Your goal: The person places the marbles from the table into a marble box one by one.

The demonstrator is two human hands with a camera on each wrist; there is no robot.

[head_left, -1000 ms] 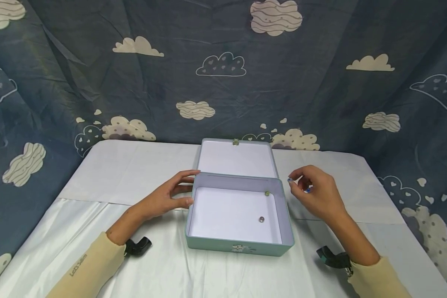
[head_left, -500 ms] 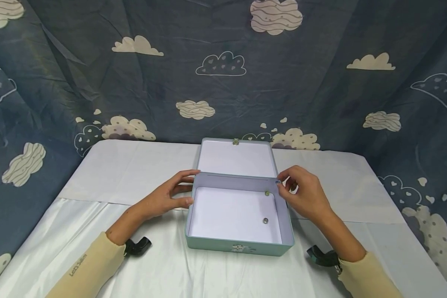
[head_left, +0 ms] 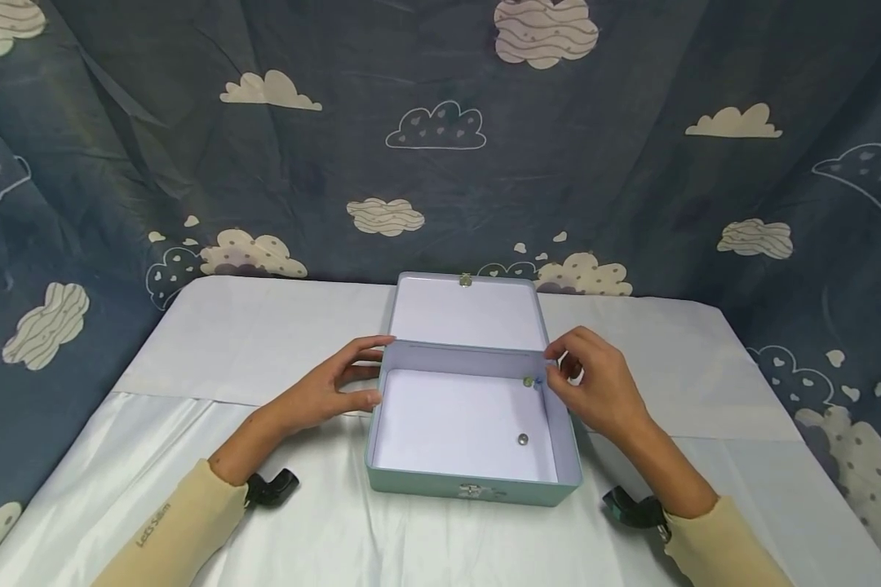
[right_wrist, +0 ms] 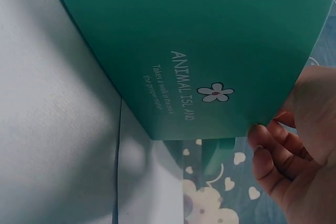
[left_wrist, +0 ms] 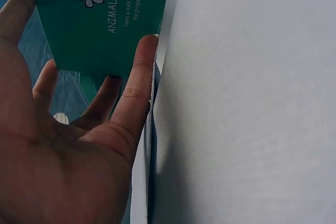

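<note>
A green tin box (head_left: 418, 481) stands with its lid (head_left: 462, 310) folded back behind it. My left hand (head_left: 338, 383) rests against its left side, fingers spread and fairly straight, thumb near the middle of that side. My right hand (head_left: 602, 379) is at the back right corner, thumb and index finger apart at the rim. Its other fingers are curled toward the palm; whether they hold anything I cannot tell. Inside the box, a small blue marble (head_left: 539, 381) is beside a green marble (head_left: 528, 381) in the back right corner, and a grey marble (head_left: 523, 439) lies nearer the front.
White cloth (head_left: 264, 522) covers the table under the box. A dark curtain (head_left: 440, 73) with cloud prints hangs behind. Black wrist cameras hang below both forearms, the left one (head_left: 273, 487) and the right one (head_left: 631, 507).
My right hand has moved left to the box's corner. The blue marble, earlier at its fingertips, is now inside the box. The grey marble has rolled slightly right and forward; my left hand stayed put.
</note>
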